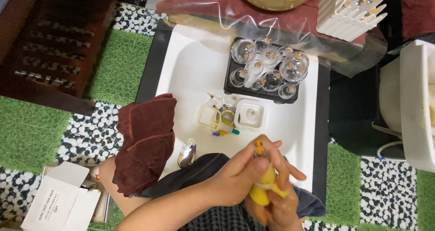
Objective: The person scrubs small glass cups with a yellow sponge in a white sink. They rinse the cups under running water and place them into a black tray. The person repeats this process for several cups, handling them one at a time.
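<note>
Head view: yellow cloth (262,191) between both hands (260,185).

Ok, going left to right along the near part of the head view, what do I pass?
White cardboard box → dark red cloth → metal spoon → left hand gripping a small clear cup, right hand below it with a yellow cloth.

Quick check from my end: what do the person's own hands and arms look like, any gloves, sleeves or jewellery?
Both hands are bare, with no gloves. The left hand shows no ring or watch, and its forearm is uncovered as far as the picture's lower edge, so no sleeve is visible. The right hand is mostly hidden behind the left one; only its bare fingers show, and its wrist and arm are out of view.
</note>
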